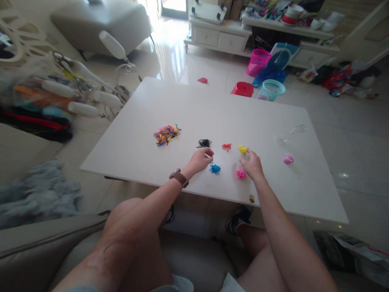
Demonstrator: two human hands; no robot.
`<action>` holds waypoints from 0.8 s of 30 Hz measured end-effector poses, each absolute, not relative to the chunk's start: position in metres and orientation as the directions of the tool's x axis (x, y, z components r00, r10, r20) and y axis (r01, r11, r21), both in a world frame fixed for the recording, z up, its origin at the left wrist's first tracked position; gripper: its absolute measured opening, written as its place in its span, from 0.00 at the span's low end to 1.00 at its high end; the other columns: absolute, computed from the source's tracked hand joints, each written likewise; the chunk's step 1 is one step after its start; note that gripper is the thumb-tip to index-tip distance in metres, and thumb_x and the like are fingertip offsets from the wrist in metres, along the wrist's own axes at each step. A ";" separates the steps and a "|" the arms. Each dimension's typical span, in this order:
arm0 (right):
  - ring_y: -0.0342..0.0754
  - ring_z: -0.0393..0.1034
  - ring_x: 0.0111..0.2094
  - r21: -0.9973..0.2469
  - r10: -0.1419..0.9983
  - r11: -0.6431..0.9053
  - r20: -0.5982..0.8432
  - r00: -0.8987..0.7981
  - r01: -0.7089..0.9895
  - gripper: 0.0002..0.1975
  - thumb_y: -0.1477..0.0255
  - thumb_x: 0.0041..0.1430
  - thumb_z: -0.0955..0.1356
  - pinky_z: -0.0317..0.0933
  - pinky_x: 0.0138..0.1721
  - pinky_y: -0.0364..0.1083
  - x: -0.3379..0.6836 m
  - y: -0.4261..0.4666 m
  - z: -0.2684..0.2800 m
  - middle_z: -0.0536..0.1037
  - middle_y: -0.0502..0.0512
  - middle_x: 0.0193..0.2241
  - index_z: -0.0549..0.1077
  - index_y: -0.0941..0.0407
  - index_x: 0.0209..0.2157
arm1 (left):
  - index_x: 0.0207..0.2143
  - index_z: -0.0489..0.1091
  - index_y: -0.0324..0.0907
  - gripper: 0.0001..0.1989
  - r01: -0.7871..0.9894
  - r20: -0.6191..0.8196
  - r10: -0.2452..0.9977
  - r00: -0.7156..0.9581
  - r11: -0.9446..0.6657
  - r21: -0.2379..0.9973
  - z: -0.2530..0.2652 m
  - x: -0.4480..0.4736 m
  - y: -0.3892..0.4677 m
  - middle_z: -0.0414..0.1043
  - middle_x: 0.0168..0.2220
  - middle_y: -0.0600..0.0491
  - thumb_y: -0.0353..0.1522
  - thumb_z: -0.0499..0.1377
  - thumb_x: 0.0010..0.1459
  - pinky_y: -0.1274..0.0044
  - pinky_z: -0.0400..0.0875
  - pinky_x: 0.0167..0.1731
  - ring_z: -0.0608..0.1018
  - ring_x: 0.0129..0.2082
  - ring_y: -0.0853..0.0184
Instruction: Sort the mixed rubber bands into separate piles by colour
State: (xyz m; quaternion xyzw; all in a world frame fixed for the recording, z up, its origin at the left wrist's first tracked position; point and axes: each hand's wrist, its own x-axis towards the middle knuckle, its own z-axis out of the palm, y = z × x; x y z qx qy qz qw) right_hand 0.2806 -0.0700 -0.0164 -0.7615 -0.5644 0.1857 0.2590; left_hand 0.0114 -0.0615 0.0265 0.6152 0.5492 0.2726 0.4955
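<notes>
My left hand (pixel 201 159), with a brown-strapped watch at its wrist, is just in front of a pile of black rubber bands (pixel 204 143). Its fingers are curled toward the thumb, and whatever they hold is too small to make out. A pile of blue rubber bands (pixel 215 169) lies beside its fingertips. My right hand (pixel 253 165) has thumb and forefinger apart, close to a pile of yellow rubber bands (pixel 242 149). Below its thumb sits a pink pile (pixel 241 174). Between the hands, farther back, is a small red pile (pixel 226 147).
A larger mixed-colour pile (pixel 166 135) lies left on the white table (pixel 188 105). A pink lump (pixel 288 159) and clear plastic (pixel 298 129) are to the right. One small yellow-and-dark piece (pixel 251 198) is near the front edge. Baskets (pixel 271 90) stand beyond the table.
</notes>
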 end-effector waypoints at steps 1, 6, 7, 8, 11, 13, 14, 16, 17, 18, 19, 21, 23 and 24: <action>0.63 0.61 0.62 -0.586 0.955 -0.242 -0.002 0.297 0.773 0.35 0.67 0.50 0.67 0.54 0.65 0.62 0.281 -0.070 -0.019 0.71 0.66 0.60 0.68 0.59 0.61 | 0.36 0.74 0.40 0.07 0.431 -0.201 0.948 0.247 0.079 0.899 0.026 0.011 -0.062 0.78 0.40 0.49 0.26 0.60 0.53 0.75 0.72 0.37 0.78 0.35 0.66; 0.65 0.61 0.60 -0.551 0.949 -0.275 -0.027 0.313 0.788 0.36 0.65 0.49 0.68 0.57 0.61 0.65 0.283 -0.068 -0.025 0.71 0.61 0.60 0.67 0.51 0.62 | 0.40 0.74 0.41 0.10 0.526 -0.221 0.933 0.284 0.041 0.849 0.021 0.008 -0.065 0.79 0.44 0.47 0.27 0.60 0.53 0.72 0.72 0.44 0.79 0.42 0.62; 0.65 0.62 0.59 -0.548 0.947 -0.275 -0.014 0.320 0.790 0.36 0.65 0.49 0.68 0.58 0.60 0.65 0.282 -0.068 -0.025 0.71 0.61 0.59 0.68 0.50 0.62 | 0.40 0.74 0.41 0.11 0.535 -0.238 0.923 0.301 0.043 0.844 0.020 0.007 -0.066 0.79 0.45 0.47 0.27 0.60 0.53 0.72 0.72 0.44 0.79 0.43 0.61; 0.65 0.62 0.58 -0.544 0.945 -0.276 -0.001 0.328 0.792 0.35 0.64 0.49 0.68 0.58 0.59 0.66 0.281 -0.067 -0.024 0.71 0.61 0.59 0.68 0.49 0.61 | 0.41 0.75 0.41 0.11 0.538 -0.255 0.912 0.321 0.047 0.842 0.020 0.007 -0.066 0.79 0.44 0.47 0.27 0.60 0.53 0.73 0.72 0.44 0.79 0.43 0.62; 0.65 0.62 0.57 -0.549 0.941 -0.277 0.011 0.338 0.789 0.33 0.63 0.50 0.68 0.58 0.58 0.65 0.275 -0.068 -0.016 0.71 0.61 0.58 0.69 0.49 0.60 | 0.41 0.75 0.41 0.11 0.524 -0.306 0.865 0.397 0.060 0.850 0.021 0.007 -0.068 0.80 0.41 0.48 0.28 0.60 0.54 0.74 0.73 0.41 0.80 0.39 0.63; 0.64 0.63 0.57 -0.566 0.945 -0.272 -0.002 0.328 0.778 0.32 0.63 0.50 0.67 0.58 0.58 0.64 0.270 -0.069 -0.010 0.71 0.61 0.57 0.70 0.50 0.59 | 0.41 0.75 0.40 0.10 0.517 -0.329 0.838 0.435 0.066 0.853 0.022 0.007 -0.069 0.80 0.38 0.48 0.29 0.60 0.55 0.75 0.72 0.38 0.79 0.36 0.64; 0.64 0.63 0.57 -0.574 0.947 -0.269 -0.010 0.322 0.774 0.31 0.63 0.51 0.67 0.58 0.58 0.64 0.268 -0.069 -0.008 0.71 0.61 0.57 0.70 0.50 0.59 | 0.41 0.75 0.40 0.10 0.521 -0.326 0.839 0.435 0.062 0.852 0.022 0.007 -0.069 0.80 0.37 0.48 0.29 0.59 0.55 0.75 0.72 0.38 0.79 0.36 0.64; 0.64 0.63 0.57 -0.584 0.949 -0.266 -0.019 0.315 0.767 0.30 0.63 0.51 0.67 0.58 0.58 0.64 0.265 -0.071 -0.003 0.71 0.61 0.57 0.72 0.51 0.57 | 0.40 0.75 0.40 0.09 0.539 -0.293 0.868 0.402 0.034 0.842 0.021 0.006 -0.068 0.79 0.39 0.47 0.29 0.59 0.56 0.74 0.72 0.39 0.79 0.37 0.63; 0.64 0.63 0.56 -0.588 0.950 -0.265 -0.022 0.313 0.764 0.29 0.62 0.51 0.67 0.58 0.58 0.64 0.264 -0.071 -0.002 0.72 0.61 0.56 0.72 0.51 0.56 | 0.40 0.75 0.40 0.09 0.555 -0.274 0.883 0.381 0.019 0.832 0.021 0.005 -0.066 0.79 0.40 0.47 0.29 0.59 0.56 0.73 0.72 0.41 0.79 0.39 0.62; 0.64 0.63 0.56 -0.592 0.950 -0.263 -0.022 0.311 0.762 0.28 0.62 0.51 0.67 0.58 0.57 0.64 0.264 -0.072 -0.001 0.72 0.61 0.56 0.73 0.51 0.55 | 0.40 0.75 0.40 0.09 0.578 -0.260 0.896 0.360 0.005 0.816 0.021 0.003 -0.065 0.79 0.41 0.46 0.29 0.59 0.56 0.73 0.72 0.43 0.79 0.40 0.62; 0.64 0.64 0.55 -0.594 0.950 -0.260 -0.018 0.311 0.761 0.28 0.62 0.51 0.67 0.59 0.56 0.64 0.263 -0.072 0.000 0.72 0.61 0.55 0.73 0.51 0.55 | 0.41 0.75 0.40 0.10 0.609 -0.251 0.908 0.337 -0.007 0.793 0.021 0.001 -0.063 0.79 0.42 0.46 0.30 0.58 0.57 0.72 0.72 0.45 0.79 0.42 0.61; 0.63 0.65 0.53 -0.596 0.951 -0.247 0.002 0.310 0.764 0.26 0.62 0.51 0.68 0.60 0.55 0.63 0.264 -0.073 0.001 0.73 0.61 0.54 0.74 0.51 0.53 | 0.44 0.75 0.39 0.13 0.711 -0.243 0.936 0.254 -0.010 0.703 0.023 -0.007 -0.057 0.77 0.46 0.42 0.33 0.57 0.59 0.70 0.70 0.49 0.77 0.46 0.58; 0.62 0.66 0.51 -0.596 0.953 -0.226 0.029 0.302 0.771 0.24 0.61 0.51 0.68 0.60 0.54 0.63 0.264 -0.074 0.003 0.74 0.60 0.52 0.75 0.50 0.51 | 0.50 0.72 0.36 0.19 0.835 -0.234 0.967 0.102 0.045 0.548 0.028 -0.018 -0.052 0.72 0.53 0.36 0.37 0.56 0.60 0.66 0.68 0.53 0.73 0.54 0.51; 0.62 0.66 0.51 -0.595 0.954 -0.215 0.041 0.296 0.774 0.24 0.61 0.51 0.68 0.61 0.54 0.63 0.264 -0.075 0.004 0.74 0.60 0.51 0.75 0.50 0.50 | 0.52 0.71 0.34 0.22 0.886 -0.246 0.969 0.018 0.099 0.452 0.030 -0.025 -0.050 0.69 0.55 0.33 0.40 0.56 0.60 0.63 0.67 0.54 0.70 0.57 0.47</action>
